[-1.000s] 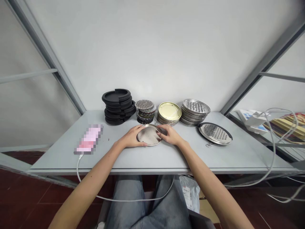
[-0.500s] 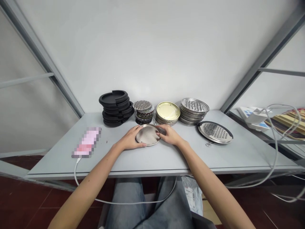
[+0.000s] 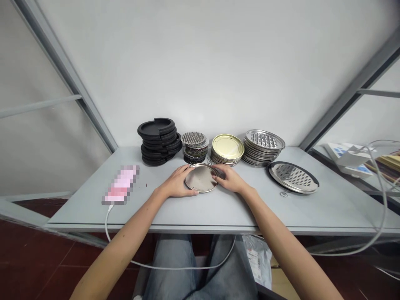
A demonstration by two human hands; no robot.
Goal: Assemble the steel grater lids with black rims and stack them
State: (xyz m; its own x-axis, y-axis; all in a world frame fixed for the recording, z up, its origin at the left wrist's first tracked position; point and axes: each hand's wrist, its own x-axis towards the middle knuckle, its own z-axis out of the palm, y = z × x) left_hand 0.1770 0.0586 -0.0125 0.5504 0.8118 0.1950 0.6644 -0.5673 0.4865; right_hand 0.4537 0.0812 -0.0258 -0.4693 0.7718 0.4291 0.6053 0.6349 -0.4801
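A round, shallow metal lid (image 3: 201, 178) with a raised rim lies on the grey table in front of me. Its left edge is gripped by my left hand (image 3: 177, 183), with the thumb along the near rim. On the opposite side, my right hand (image 3: 230, 178) curls around the rim, thumb bent over the surface. Just behind the lid stand a stack of small spiked grater discs (image 3: 194, 139) and a stack of gold-coloured lids (image 3: 228, 146). Small wire clips (image 3: 209, 160) lie between those stacks.
Black notched rings (image 3: 158, 141) are stacked at the back left, grater plates (image 3: 264, 143) at the back right. A black-edged round grater (image 3: 293, 178) lies at right, a wire clip (image 3: 284, 194) beside it. At left is a phone (image 3: 122, 183) with a white cable (image 3: 107, 221).
The head view has turned slightly to the left, so everything appears shifted right. Both hands keep their hold on the metal lid, with no clear movement against the table.
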